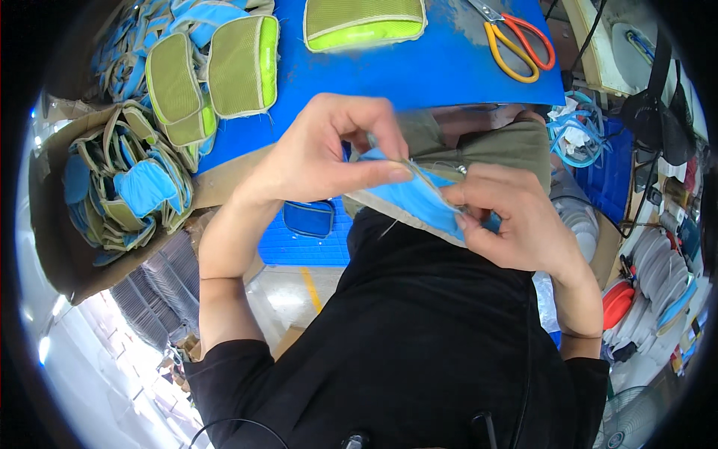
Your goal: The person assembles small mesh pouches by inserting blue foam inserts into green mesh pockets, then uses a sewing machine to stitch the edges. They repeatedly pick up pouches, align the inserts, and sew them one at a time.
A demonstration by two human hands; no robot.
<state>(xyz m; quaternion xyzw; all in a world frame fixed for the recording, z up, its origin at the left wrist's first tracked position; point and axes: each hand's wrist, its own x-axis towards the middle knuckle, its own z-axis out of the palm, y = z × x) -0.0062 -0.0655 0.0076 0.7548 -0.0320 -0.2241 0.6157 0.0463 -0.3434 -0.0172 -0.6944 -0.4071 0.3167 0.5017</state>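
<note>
Floppy, beige-edged blue fabric piece (422, 200), smooth and folded lengthwise, with left hand (329, 150) and right hand (516, 213) nearly closed, thumbs and fingers pinching it.

It's a textile workshop we're in, with olive-and-lime mesh pouches (243, 63) lying across a blue worktable (464, 84), fabric scissors (510, 20) resting toward the right, blue-and-olive fabric pieces (153, 41) heaped left, and a cardboard box (46, 251) crammed with stitched pouches (149, 187)!
</note>
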